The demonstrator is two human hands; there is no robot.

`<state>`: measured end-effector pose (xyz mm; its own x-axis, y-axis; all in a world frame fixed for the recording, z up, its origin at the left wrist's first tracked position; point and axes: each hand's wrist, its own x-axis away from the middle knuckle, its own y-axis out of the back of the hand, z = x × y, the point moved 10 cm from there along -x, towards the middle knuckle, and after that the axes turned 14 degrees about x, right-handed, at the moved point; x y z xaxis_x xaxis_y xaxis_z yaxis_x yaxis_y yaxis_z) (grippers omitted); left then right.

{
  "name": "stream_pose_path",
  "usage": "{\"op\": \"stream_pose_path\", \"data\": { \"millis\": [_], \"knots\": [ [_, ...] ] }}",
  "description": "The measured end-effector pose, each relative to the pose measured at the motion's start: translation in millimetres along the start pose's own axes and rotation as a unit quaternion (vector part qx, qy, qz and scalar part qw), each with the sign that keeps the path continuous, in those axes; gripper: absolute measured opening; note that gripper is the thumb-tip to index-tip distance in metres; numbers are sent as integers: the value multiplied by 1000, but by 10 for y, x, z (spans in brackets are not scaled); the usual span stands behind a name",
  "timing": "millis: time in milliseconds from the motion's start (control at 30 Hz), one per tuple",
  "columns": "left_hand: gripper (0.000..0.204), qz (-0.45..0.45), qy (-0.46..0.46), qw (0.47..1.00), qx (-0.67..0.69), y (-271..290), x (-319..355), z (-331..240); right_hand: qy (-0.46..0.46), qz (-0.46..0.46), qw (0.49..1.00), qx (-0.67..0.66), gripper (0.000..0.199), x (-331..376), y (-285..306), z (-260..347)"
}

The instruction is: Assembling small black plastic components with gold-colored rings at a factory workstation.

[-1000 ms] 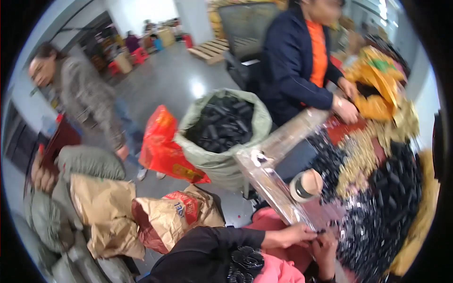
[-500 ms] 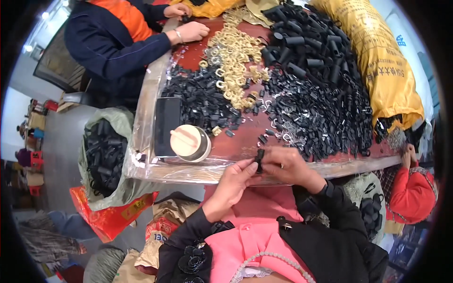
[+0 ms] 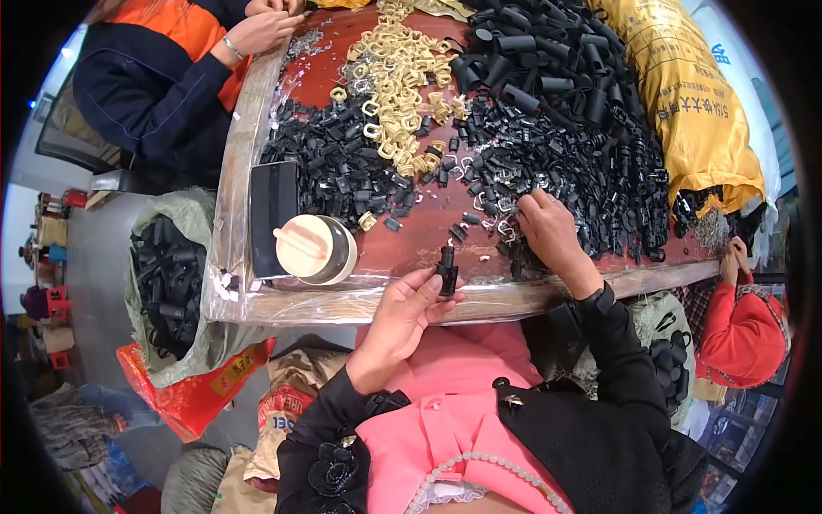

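Observation:
My left hand (image 3: 404, 310) is closed on a small black plastic part (image 3: 446, 272), held upright between thumb and fingers by the table's near edge. The part has a narrow top and a wider lower section. My right hand (image 3: 552, 230) reaches forward to the near edge of a heap of small black plastic pieces (image 3: 591, 193). Its fingers are bent together and point down; whatever is between them is hidden. Silvery bent-wire clips (image 3: 507, 227) lie just left of these fingers. Several loose black pieces (image 3: 460, 232) rest on the red tabletop between my hands.
A round jar with a pale lid (image 3: 305, 248) stands beside a flat black case (image 3: 272, 218). Gold-coloured rings (image 3: 402, 77), black cylinders (image 3: 548, 56) and a yellow sack (image 3: 685, 94) lie farther back. Co-workers sit at far left and right. An open sack (image 3: 171, 287) stands left of the table.
My right hand has left the black part and moved right and forward to the heap. My left hand keeps the part, now upright. The view has shifted slightly to the right.

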<state>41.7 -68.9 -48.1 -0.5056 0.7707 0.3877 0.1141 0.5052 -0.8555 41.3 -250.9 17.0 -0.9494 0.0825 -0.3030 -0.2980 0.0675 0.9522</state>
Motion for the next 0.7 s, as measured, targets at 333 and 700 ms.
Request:
{"op": "stream_pose_path", "data": {
  "millis": [333,700],
  "knots": [
    [28,17,-10,1000,13,-1,12,-10,-60,-16,997,-55,8,6,50,-98],
    [28,19,-13,1000,11,-3,38,-11,19,-20,997,-67,9,-61,39,141]
  ]
}}
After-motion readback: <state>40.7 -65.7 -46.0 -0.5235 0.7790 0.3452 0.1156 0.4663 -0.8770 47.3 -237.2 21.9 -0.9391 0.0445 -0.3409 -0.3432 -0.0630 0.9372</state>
